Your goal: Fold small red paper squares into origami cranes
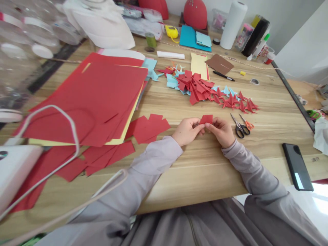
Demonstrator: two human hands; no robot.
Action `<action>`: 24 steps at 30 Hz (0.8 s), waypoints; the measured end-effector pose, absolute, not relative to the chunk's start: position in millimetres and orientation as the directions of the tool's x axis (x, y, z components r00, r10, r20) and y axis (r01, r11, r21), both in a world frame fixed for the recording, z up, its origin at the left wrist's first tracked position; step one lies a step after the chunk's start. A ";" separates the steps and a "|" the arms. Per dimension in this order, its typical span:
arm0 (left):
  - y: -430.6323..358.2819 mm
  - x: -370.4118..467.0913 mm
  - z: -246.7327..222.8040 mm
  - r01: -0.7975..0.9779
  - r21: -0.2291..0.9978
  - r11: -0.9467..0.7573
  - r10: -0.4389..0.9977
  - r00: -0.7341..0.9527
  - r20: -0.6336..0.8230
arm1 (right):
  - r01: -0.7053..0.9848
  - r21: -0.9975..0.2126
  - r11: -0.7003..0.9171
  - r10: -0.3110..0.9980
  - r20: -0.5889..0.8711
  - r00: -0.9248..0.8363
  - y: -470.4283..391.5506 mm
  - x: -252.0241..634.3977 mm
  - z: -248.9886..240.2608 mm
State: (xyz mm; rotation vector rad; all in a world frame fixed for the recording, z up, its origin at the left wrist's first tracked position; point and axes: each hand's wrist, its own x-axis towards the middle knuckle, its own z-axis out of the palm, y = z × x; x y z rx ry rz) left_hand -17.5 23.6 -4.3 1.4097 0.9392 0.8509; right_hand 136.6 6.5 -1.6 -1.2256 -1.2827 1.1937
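Note:
Between my two hands is a small folded piece of red paper (206,119), raised just over the wooden table. My left hand (188,130) pinches its lower left side with thumb and fingers. On the opposite side, my right hand (222,131) grips it, thumb along the bottom edge. The two thumbs nearly meet. Beyond the hands lies a pile of folded red paper shapes (196,87), with light blue ones (172,81) among them. Black-handled scissors (240,127) and small orange scissors (247,122) rest right of my right hand.
Large red sheets (102,92) are stacked at left, with cut red pieces (151,128) beside them. A white cable (74,133) loops over the stack's front. A phone (297,166) lies at right. A paper roll (233,25), a yellow tape measure (171,31) and a pen (223,76) are farther back.

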 end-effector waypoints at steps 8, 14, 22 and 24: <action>23.2 -17.7 -3.0 0.039 0.999 0.035 0.899 0.436 -0.048 | 0.023 -0.999 0.037 0.997 0.035 -0.065 4.6 137.8 2.2; 25.9 -19.7 -3.0 -0.008 0.997 0.078 0.874 0.481 -0.065 | 0.018 -1.000 -0.002 0.999 -0.002 -0.047 5.6 139.1 -0.8; 27.3 -21.5 -0.9 -0.047 0.989 0.143 0.851 0.516 -0.098 | 0.039 -0.999 -0.024 0.999 -0.023 0.029 7.0 139.1 -2.5; 27.4 -21.7 -0.9 -0.056 0.987 0.151 0.848 0.520 -0.100 | 0.046 -0.999 -0.025 0.999 -0.023 0.036 7.2 139.2 -3.1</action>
